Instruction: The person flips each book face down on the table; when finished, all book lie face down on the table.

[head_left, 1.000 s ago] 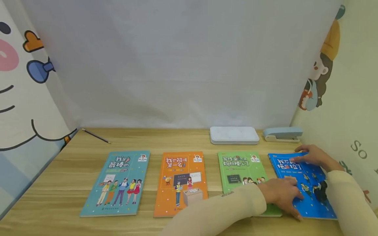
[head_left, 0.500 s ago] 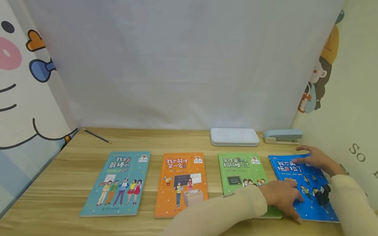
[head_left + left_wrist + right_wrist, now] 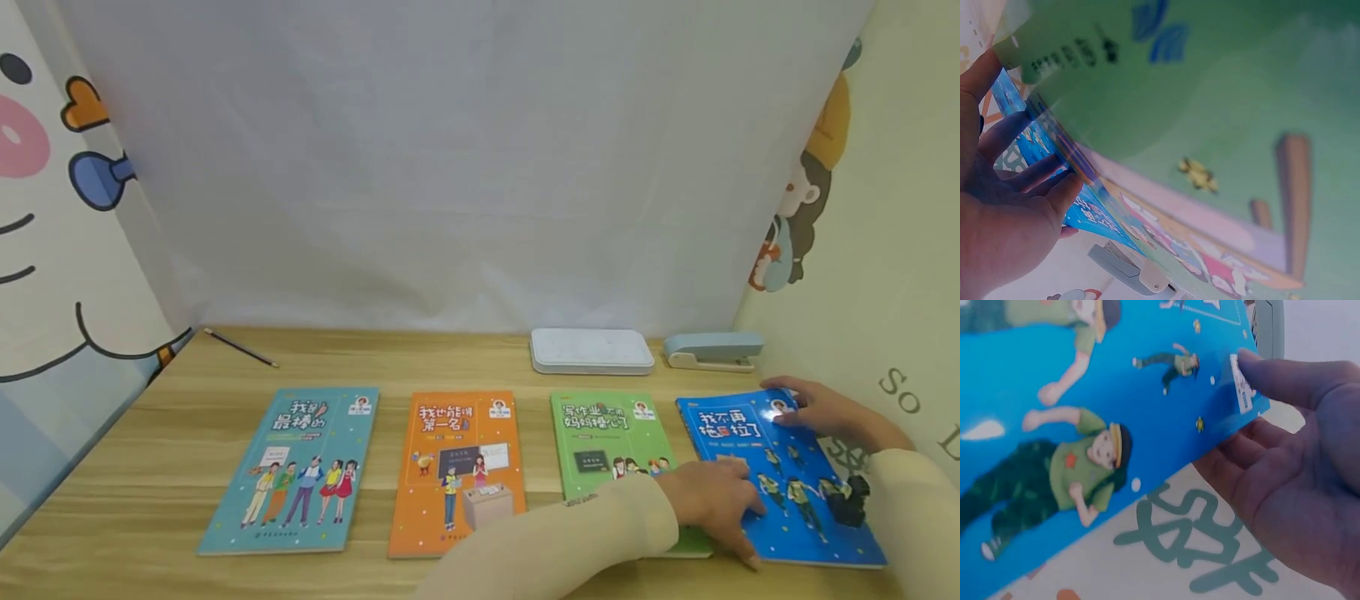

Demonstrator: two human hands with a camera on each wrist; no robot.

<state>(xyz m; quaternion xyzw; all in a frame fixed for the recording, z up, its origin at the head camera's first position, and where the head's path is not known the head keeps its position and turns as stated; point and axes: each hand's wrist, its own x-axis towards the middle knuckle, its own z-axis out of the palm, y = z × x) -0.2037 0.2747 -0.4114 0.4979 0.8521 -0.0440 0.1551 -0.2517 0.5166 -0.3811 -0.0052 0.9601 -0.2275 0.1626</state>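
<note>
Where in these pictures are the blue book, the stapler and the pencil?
blue book (image 3: pixel 780 475): head view, middle of its front cover.
stapler (image 3: pixel 712 349): head view, its light blue top arm.
pencil (image 3: pixel 240 347): head view, midway along its dark shaft, at the table's far left.

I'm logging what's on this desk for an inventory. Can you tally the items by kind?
Books: 4 (teal book, orange book, green book, blue book)
White cases: 1 (flat white case)
Staplers: 1 (blue stapler)
Pencils: 1 (dark pencil)
Total: 7
</note>
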